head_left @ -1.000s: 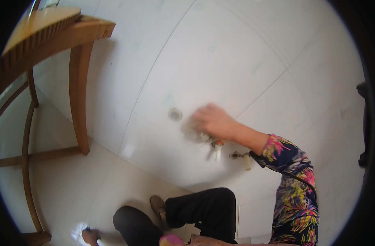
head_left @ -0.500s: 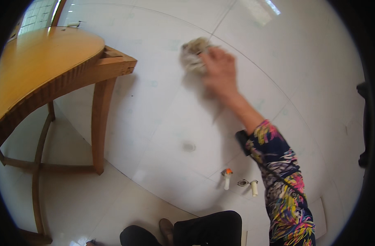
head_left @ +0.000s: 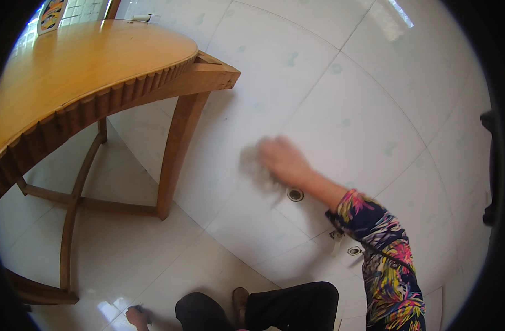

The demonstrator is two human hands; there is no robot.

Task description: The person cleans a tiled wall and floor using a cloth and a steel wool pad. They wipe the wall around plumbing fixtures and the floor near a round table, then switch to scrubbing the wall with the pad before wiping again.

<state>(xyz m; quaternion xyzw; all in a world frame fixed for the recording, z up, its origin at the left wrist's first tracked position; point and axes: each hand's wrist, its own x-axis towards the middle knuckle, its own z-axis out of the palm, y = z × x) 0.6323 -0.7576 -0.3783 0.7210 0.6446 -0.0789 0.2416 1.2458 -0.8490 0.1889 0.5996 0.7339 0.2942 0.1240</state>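
Note:
A crumpled pale rag (head_left: 257,165) lies against the white tiled wall (head_left: 319,110), blurred by motion. My right hand (head_left: 285,159), in a flowered sleeve, is closed over the rag and presses it to the tiles. Just below the hand, a round metal-rimmed outlet (head_left: 295,195) shows in the wall. Low at the left, my left hand (head_left: 135,318) shows only in part by the lower edge. Its fingers seem closed around something small and dark that I cannot make out.
A wooden table (head_left: 114,49) with a ribbed edge and curved legs stands at the left. Near my right forearm, a pipe stub (head_left: 336,243) and another outlet (head_left: 354,251) sit in the wall. My dark-trousered knees (head_left: 291,303) are at the bottom.
My right hand has moved down the wall with the rag, uncovering tiles above. The view has shifted, so the table sits farther right. More of my left hand shows now.

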